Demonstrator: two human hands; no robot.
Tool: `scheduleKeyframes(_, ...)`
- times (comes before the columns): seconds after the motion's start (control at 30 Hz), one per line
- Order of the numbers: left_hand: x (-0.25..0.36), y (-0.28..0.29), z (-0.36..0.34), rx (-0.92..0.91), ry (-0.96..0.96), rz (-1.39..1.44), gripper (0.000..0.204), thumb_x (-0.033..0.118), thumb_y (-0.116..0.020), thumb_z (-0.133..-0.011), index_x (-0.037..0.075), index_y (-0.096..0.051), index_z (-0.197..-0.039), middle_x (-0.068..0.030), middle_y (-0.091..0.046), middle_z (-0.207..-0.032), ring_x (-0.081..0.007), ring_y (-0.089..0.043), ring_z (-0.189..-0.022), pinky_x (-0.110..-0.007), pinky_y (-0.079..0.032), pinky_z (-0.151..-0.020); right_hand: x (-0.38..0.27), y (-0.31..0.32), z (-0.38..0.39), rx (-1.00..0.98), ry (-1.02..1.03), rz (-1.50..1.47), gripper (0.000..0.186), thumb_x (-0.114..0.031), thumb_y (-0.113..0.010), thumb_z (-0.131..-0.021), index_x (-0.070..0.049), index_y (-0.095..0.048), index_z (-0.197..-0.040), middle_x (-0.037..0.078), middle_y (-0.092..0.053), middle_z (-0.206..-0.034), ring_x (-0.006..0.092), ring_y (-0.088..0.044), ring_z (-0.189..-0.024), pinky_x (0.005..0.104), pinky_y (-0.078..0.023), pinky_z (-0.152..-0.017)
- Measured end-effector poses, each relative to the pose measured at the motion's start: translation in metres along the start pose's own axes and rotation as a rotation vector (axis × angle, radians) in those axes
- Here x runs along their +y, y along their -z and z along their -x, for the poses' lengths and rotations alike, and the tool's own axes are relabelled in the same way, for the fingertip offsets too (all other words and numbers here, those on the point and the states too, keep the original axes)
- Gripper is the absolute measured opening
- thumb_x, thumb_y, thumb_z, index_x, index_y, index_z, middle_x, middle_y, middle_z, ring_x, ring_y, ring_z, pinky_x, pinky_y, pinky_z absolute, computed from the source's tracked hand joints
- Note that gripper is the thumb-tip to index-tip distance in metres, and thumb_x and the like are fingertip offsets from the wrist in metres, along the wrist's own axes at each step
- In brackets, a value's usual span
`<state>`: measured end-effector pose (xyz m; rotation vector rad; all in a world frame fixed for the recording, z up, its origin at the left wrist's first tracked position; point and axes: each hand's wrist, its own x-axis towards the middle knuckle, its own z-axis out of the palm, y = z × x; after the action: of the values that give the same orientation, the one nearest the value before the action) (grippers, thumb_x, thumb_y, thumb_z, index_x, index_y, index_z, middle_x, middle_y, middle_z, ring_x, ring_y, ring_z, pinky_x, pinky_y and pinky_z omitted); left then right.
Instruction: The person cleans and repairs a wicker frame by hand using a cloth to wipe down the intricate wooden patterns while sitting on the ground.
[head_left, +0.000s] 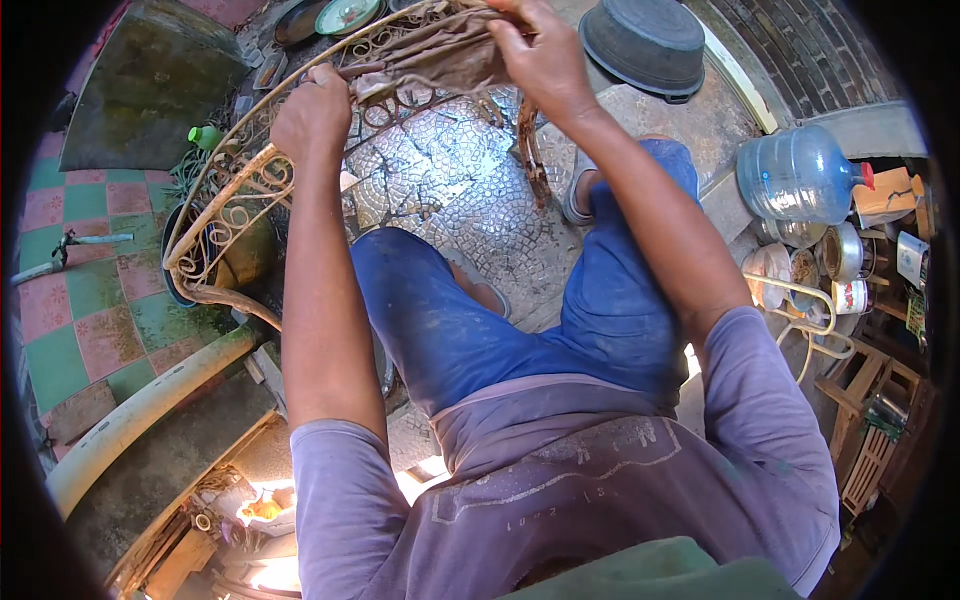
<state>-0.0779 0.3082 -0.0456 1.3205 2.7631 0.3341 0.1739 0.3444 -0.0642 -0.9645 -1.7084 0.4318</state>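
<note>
A rusty ornate metal frame [235,205] with scrollwork stands tilted in front of me, its curved top bar running from lower left up to the top centre. My left hand [312,112] is closed around that top bar. My right hand [540,55] grips a brown dirty cloth [440,50] draped over the frame's upper part. One rusty leg [532,150] of the frame hangs down below my right hand. My knees in blue shorts are below the frame.
A dark grey basin [645,42] lies upside down at the top right. A large blue water jug [800,175] lies on its side at right beside pots and bowls [840,255]. A green-and-pink tiled floor [70,290], a pipe [140,410] and a green bottle [205,135] are at left.
</note>
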Motion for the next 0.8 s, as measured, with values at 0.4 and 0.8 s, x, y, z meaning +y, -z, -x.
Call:
scheduleKeyframes(0.4,0.000,-0.006,-0.057,-0.159,0.200,-0.027,0.069,0.058,-0.037,-0.088,0.005,-0.074,-0.114,-0.0160,-0.073,-0.112,-0.0304,-0.068,-0.111,-0.045,-0.046,-0.096,0.068,0.015,-0.006,0.259,-0.475,-0.422,0.026,-0.010,-0.056,-0.100,0.001,-0.062,-0.123,0.004,-0.066,-0.092,0.0065,-0.060,-0.068,0.0225,-0.050,-0.056)
scheduleKeyframes(0.8,0.023,-0.001,-0.051,-0.113,0.218,-0.117,0.061,0.046,-0.047,-0.088,0.007,-0.069,-0.129,-0.0111,-0.068,-0.132,-0.0290,-0.064,-0.124,-0.039,-0.048,-0.101,0.097,0.069,-0.023,0.529,-0.477,-0.628,0.026,-0.009,-0.051,-0.101,-0.001,-0.055,-0.126,0.004,-0.065,-0.093,0.0095,-0.062,-0.069,0.0215,-0.050,-0.057)
